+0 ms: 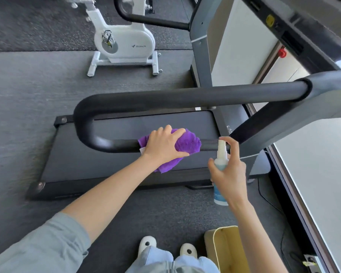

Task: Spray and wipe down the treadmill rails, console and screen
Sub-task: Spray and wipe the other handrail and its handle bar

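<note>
On the treadmill's lower rail [114, 144], left hand [163, 144] is gripping a purple cloth [187, 143], pressing it round the bar. Just right of it, right hand [229, 170] is holding a spray bottle [220, 154] upright, fingers curled round it, nozzle touching or just off the rail: can't tell. Bottle is showing bluish liquid; level is hidden by fingers. Beige bin [224, 247] is sitting on the floor, contents not visible. Console [295, 22] is cut off top right.

Rail [185, 97] matt black, foam-like; cloth [187, 143] fluffy purple microfibre; bottle [220, 154] translucent plastic; floor [28, 85] rough grey carpet.
</note>
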